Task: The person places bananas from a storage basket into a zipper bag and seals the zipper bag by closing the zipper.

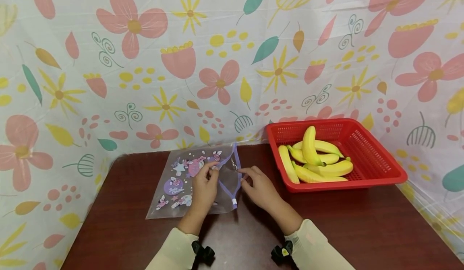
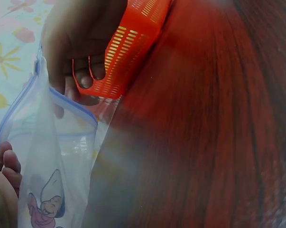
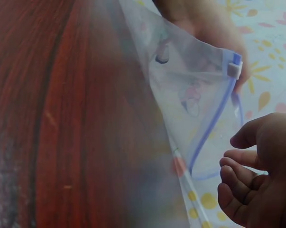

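1. Now, the clear plastic bag [image 1: 185,186], printed with pink and purple cartoon figures, lies on the table's left half, its purple-edged mouth [image 3: 213,122] facing right and spread into a gap.
2. At the near end of that mouth sits a white slider [image 1: 234,201].
3. Over to the left hand [image 1: 204,186]: thumb and forefinger pinch the bag's upper edge, right by the opening.
4. Opposite, the right hand [image 1: 259,185] is loose, thumb apart, forefinger reaching to the far edge of the mouth; whether it grips anything, I cannot tell.
5. Just beyond, at the table's right rear, stands a red basket [image 1: 348,186] with yellow bananas [image 1: 309,149] heaped inside.
6. Underneath it all runs the dark reddish-brown table [image 1: 337,217], with a flower-printed cloth [image 1: 219,83] hanging behind.
7. Pale sleeves [image 1: 320,248] end at the wrists, beside small black devices [image 1: 204,254].
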`<state>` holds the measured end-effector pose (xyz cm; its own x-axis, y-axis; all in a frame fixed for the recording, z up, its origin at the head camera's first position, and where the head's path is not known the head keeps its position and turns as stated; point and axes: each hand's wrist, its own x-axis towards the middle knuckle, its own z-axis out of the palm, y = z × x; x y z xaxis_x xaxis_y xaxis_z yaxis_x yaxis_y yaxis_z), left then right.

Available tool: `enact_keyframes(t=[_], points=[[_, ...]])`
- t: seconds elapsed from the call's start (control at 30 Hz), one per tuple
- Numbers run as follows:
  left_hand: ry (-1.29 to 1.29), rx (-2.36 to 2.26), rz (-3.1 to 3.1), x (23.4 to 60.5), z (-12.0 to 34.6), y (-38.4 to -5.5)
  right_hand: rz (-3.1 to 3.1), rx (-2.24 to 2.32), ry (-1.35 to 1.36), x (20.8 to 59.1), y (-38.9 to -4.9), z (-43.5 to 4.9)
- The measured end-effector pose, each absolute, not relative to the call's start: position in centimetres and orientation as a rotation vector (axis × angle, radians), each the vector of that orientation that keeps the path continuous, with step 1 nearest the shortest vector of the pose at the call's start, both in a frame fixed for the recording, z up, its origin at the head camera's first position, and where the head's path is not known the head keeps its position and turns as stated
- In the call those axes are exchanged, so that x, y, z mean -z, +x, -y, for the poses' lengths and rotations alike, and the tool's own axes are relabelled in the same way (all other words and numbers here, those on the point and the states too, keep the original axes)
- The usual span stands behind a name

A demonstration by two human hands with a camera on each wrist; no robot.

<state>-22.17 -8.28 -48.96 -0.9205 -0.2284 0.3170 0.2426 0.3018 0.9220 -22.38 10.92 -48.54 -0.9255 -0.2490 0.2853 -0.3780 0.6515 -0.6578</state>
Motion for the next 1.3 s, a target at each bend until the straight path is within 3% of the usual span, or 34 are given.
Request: enact_keyframes(t=[0.8,1.3], points=[[-0.038,1.647,2.178,49.0,8.4,-22.2,2.685,-1.096,0.503,43.5,-20.8,-12.7],[-0.043,1.652,2.159,49.0,8.4,-22.3,2.644,-1.101,0.387,42.1,-22.5,-16.4]])
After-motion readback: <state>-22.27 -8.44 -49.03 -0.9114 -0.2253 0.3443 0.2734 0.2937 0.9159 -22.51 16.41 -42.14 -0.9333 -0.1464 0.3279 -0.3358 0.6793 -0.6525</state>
